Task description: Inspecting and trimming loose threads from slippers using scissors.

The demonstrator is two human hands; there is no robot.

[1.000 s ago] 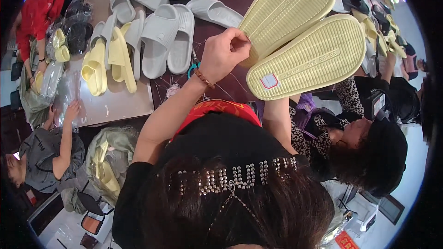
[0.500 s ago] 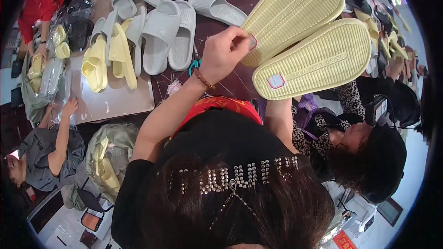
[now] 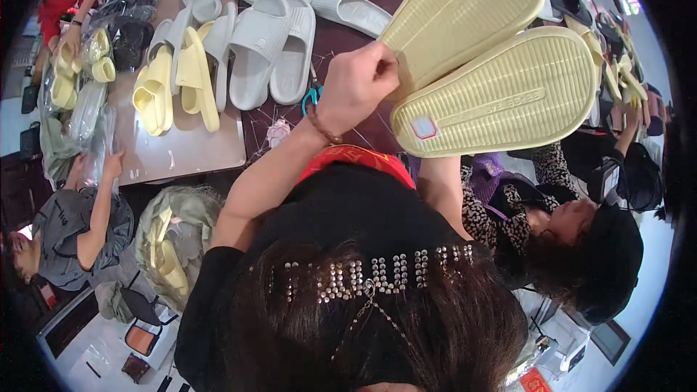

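Observation:
A pair of yellow slide slippers is held up with the ribbed soles showing, the upper slipper [image 3: 468,14] partly behind the lower slipper [image 3: 501,94]. A small red-edged sticker [image 3: 425,128] sits at the lower one's heel. My left hand [image 3: 359,83] is closed, fingers curled in a pinch at the upper slipper's heel; whatever is between the fingertips is hidden. My right forearm [image 3: 439,183] runs up behind the pair, and that hand grips them from the far side, its fingers out of sight.
Grey slippers [image 3: 258,51] and yellow slippers [image 3: 192,80] lie on the table at left. Teal-handled scissors [image 3: 312,94] are beside my left wrist. Co-workers sit at left [image 3: 72,232] and right [image 3: 573,247]. A bag [image 3: 174,247] holding yellow slippers stands below the table edge.
My left hand has moved slightly right and covers the upper heel, where a sticker showed at the fingertips before. The yellow pair has tilted a little. The co-worker at left has shifted an arm.

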